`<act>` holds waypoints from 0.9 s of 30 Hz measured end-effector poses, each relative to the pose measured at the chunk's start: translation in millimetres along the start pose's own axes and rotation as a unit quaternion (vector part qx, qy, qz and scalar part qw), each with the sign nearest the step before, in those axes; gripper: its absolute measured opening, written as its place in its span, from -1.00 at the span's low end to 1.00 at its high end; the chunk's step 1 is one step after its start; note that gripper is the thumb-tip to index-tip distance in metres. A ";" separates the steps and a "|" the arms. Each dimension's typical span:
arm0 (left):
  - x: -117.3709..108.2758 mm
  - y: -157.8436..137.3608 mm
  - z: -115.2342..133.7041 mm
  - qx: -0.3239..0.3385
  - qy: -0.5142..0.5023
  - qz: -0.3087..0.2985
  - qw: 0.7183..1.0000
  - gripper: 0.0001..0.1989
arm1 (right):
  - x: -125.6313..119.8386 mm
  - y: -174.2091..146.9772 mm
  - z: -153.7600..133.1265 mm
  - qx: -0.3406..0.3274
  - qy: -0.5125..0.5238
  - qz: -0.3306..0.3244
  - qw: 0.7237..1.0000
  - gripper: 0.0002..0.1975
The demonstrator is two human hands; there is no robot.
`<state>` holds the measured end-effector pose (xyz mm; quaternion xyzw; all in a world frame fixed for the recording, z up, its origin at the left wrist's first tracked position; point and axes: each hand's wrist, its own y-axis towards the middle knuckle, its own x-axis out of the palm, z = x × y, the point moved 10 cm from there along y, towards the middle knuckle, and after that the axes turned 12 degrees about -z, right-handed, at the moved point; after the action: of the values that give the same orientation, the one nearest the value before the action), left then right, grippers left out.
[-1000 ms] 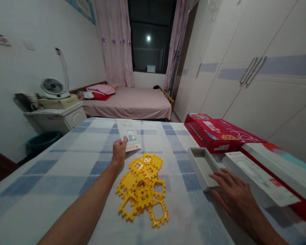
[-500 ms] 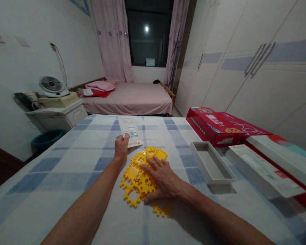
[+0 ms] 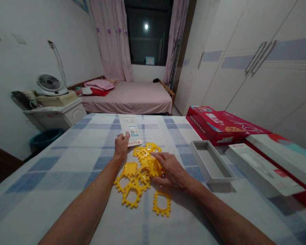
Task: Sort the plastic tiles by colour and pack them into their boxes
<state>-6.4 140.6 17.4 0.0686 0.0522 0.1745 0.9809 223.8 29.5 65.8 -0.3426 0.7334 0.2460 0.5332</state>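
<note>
My left hand (image 3: 121, 146) is closed on the near left edge of a white printed card (image 3: 133, 139) with a QR code, thumb on top. In front of me lies a loose pile of flat yellow plastic building pieces (image 3: 131, 169) with toothed edges, some solid, some with a grid or an open middle. My right hand (image 3: 172, 170) is at the pile's right side, its fingers and thumb curled round several of the yellow pieces; the fingertips are partly hidden. One yellow frame piece (image 3: 162, 203) lies apart, nearer to me, below the right hand.
A shallow grey tray-like box (image 3: 211, 161) stands right of the pile. Beyond it are a white box (image 3: 262, 166) and red boxes (image 3: 216, 124). A blue-and-white checked cloth (image 3: 97, 168) covers the surface. A bed (image 3: 140, 97) and a fan (image 3: 51, 84) are farther back.
My right hand has gone from lying spread over the pile to curling at its right side. The yellow pieces have shifted and spread, leaving one frame piece separate. The left hand stays on the card.
</note>
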 end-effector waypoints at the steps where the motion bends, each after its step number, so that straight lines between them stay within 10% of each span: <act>1: 0.0 0.5 -0.5 -0.001 0.001 -0.001 1.000 -0.70 | 1.3 1.0 -2.1 -0.004 0.003 0.005 1.000 -0.12; 7: -0.1 1.0 0.6 -0.006 0.011 -0.001 1.000 -0.70 | 19.5 13.1 -10.3 0.018 0.019 -0.029 0.999 -0.05; 14: 0.4 -0.6 4.9 -0.005 0.026 0.000 1.000 -0.70 | 2.6 8.6 -8.1 0.020 0.020 0.023 0.999 -0.67; 21: 0.3 -4.0 11.4 -0.003 0.037 0.004 0.999 -0.72 | 10.5 13.7 -7.2 0.012 -0.012 0.038 0.999 -0.78; 27: 1.6 -5.2 11.8 -0.007 0.016 -0.005 1.000 -0.74 | -51.1 -13.5 19.7 0.062 0.073 0.177 0.980 -0.63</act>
<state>-1.6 134.9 28.1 0.0588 0.0674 0.1710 0.9812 256.2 47.4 108.4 -0.1909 0.8331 0.2652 0.4463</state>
